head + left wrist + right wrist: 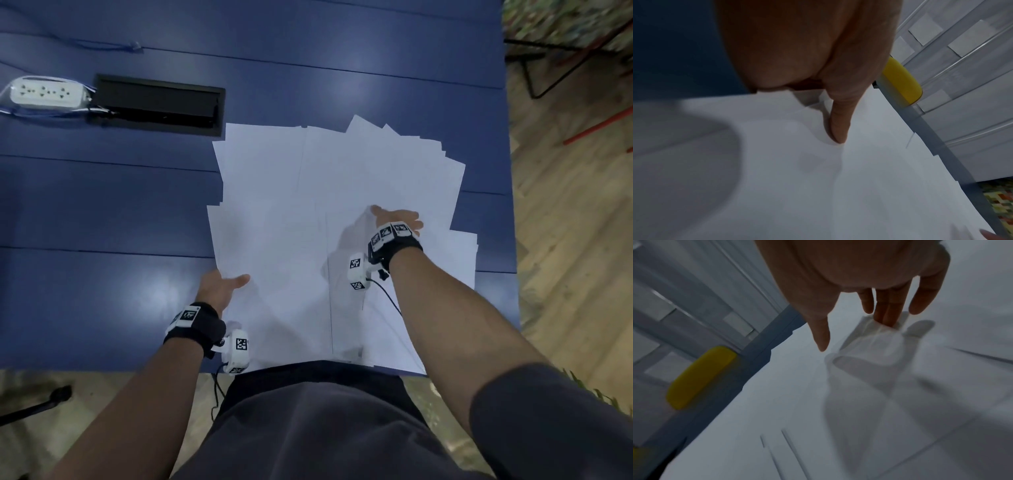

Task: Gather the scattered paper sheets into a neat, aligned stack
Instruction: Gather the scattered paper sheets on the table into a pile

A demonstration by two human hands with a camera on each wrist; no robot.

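Here, your counter (102, 205) is a dark blue top crossed by thin seams, with wood-pattern flooring (565, 240) past its right edge. The paper sheets (342, 178) lie in a loose, overlapping spread at the near right of the counter, corners fanned toward the far side and a few edges reaching the near edge. Your left hand (221, 287) holds the near left edge of the spread: the thumb lies on top, while the fingers are hidden under the paper. Your right hand (397, 217) rests on the right part of the spread with straight, slightly spread fingers (888, 311), fingertips touching a sheet, nothing gripped. At the far left, a black recessed cable hatch (159, 104) sits in the counter, with a white power strip (46, 92) just beside it. A black metal frame (534, 72) stands on the floor at the far right.
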